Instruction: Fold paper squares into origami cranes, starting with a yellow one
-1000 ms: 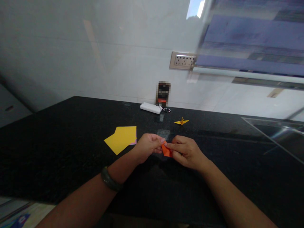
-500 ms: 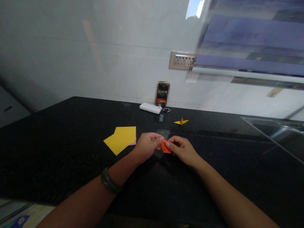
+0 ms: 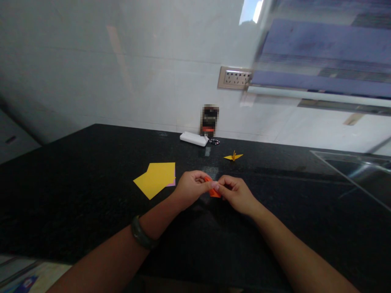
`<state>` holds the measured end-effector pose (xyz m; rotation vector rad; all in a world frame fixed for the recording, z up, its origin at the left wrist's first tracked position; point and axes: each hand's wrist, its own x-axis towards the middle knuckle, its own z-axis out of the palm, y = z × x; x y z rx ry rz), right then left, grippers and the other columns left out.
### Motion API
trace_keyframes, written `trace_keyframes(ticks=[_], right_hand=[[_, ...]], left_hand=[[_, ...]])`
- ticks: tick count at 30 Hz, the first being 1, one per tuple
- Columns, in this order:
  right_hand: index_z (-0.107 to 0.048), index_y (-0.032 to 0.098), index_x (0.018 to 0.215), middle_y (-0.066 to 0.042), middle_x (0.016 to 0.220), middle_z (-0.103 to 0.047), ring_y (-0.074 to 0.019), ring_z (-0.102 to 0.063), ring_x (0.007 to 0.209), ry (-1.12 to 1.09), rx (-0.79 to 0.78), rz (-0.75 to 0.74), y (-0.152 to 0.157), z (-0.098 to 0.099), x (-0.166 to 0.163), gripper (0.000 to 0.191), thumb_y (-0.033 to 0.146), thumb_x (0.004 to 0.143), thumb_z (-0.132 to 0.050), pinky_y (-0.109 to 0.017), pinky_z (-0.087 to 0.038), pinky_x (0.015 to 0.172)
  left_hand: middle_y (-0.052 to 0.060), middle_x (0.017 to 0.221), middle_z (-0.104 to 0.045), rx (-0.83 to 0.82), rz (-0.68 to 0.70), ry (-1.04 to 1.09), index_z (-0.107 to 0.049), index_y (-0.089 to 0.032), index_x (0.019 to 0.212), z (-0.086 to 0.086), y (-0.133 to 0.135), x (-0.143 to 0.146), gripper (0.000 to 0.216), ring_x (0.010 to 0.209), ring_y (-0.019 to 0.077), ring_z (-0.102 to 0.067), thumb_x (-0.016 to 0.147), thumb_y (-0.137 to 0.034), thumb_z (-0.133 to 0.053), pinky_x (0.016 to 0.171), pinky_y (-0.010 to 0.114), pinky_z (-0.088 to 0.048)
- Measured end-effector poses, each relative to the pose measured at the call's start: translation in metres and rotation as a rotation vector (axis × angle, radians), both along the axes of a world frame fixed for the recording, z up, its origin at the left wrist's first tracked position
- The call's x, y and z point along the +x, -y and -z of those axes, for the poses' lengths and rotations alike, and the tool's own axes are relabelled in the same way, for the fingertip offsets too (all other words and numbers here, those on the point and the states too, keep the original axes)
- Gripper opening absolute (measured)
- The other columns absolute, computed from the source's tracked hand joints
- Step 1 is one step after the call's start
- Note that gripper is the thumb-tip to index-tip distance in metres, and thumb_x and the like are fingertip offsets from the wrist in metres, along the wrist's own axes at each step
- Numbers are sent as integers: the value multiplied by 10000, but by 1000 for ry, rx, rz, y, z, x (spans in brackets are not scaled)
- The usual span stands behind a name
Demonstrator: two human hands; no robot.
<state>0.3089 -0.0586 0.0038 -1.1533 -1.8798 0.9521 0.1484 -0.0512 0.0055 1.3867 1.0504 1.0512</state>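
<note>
A small piece of orange paper (image 3: 213, 191), folded flat into a sharp-cornered wedge with crisp creases, sits low over the middle of the desk (image 3: 91, 183), pinched from both sides. The left hand (image 3: 191, 189) grips its 9 o'clock edge and the right hand (image 3: 236, 193) its 3 o'clock edge; the fingers (image 3: 201, 178) of each hand are curled in, with thumb and forefinger tips pressed together on the paper and nearly meeting above it. A dark, rounded wristband (image 3: 141, 234) circles the left forearm. At 10 o'clock from the hands, just beside the left knuckles, lie flat yellow sheets (image 3: 155, 178), matte and overlapped at an angle so that their outline has five corners; a thin pink edge (image 3: 171, 183) peeps out beneath them. At 1 o'clock, well apart, stands a small yellow paper crane (image 3: 233, 156) with its wings spread. Further off at 12 o'clock a smooth white oblong box (image 3: 194, 138) lies near the wall, with a blurred dark object (image 3: 209, 120) upright behind it and a short string of beads (image 3: 214, 141) beside it. The desk is black polished stone, finely speckled and faintly reflective. Behind it rises a pale glossy tiled wall (image 3: 91, 73) carrying a beige socket plate (image 3: 235, 78) at 1 o'clock. At 3 o'clock a shiny metal rim (image 3: 351, 171) is set into the stone.
</note>
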Motion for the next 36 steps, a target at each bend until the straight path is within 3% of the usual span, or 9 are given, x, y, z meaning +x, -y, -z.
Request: trace_keyframes(ticks=[16, 29, 36], right_hand=[[-556, 141, 663, 8, 603, -508, -89, -453, 557, 5, 64, -63, 4, -4, -3, 220, 305, 794, -492, -204, -369, 522], [-543, 146, 600, 18, 567, -455, -83, -433, 535, 105, 199, -161, 2, -7, 0, 290, 296, 831, -453, -203, -342, 511], [-529, 148, 613, 15, 596, -457, -86, -450, 561, 160, 257, -176, 2, -10, 2, 282, 264, 850, -427, -208, -346, 542]], left_hand=[[-27, 500, -487, 259, -60, -234, -563, -139, 577, 1, 1, -4, 243, 470, 76, -392, 691, -354, -568, 448, 196, -290], [-13, 522, -526, 259, -5, -196, -557, -142, 573, -3, 6, -1, 244, 502, 91, -451, 715, -340, -544, 482, 203, -334], [22, 600, -595, 205, 54, -201, -596, -132, 686, 2, 4, 1, 208, 539, 111, -510, 708, -335, -559, 496, 210, -364]])
